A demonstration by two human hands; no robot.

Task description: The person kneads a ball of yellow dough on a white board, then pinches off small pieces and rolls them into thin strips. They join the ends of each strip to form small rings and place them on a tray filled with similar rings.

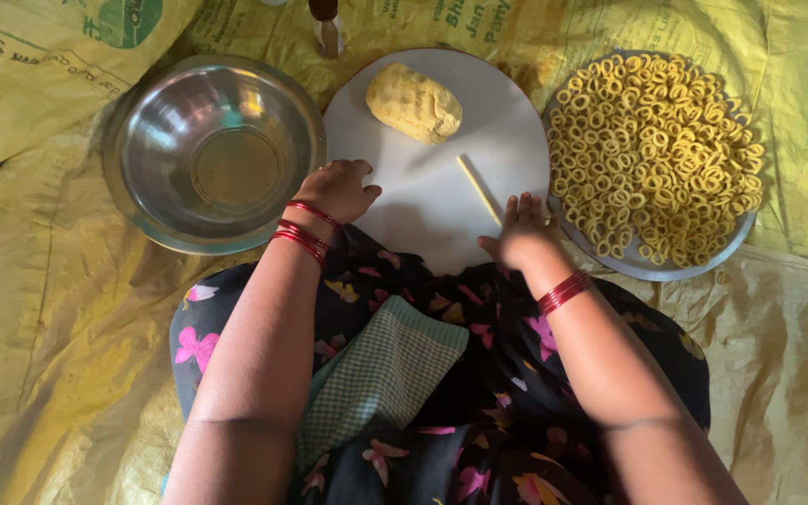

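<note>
Head view: I look straight down over my lap at the work laid out on yellow sheeting.
Lap: my dark flowered cloth (507,393) is nearest, with a green checked cloth (376,374) folded over it between my forearms.
Bangles: red ones sit on both wrists, several on the left (303,234) and a band on the right (565,291).
Left hand: my left hand (337,190) rests at the near left edge of the round white board (423,196), fingers curled loosely inward, gripping nothing that I can see.
Right hand: my right hand (519,229) lies at the near right edge of the board, fingers stretched flat and a little apart, holding nothing; the fingertips are just beside the lower end of the thin dough strip (478,189).
Dough strip: a pale, slim roll lying slantwise on the board, right of its middle, between my two hands and a bit beyond them.
Dough lump: a yellow lump of dough (413,102) sits at the far part of the board, apart from both hands.
Steel bowl: a steel bowl (208,150) stands left of the board, just beyond my left hand.
Plate of rings: a plate (647,266) heaped with small yellow dough rings (656,150) stands right of the board, near my right hand.
Sheeting: yellow printed sacking (49,309) lies under everything.
</note>
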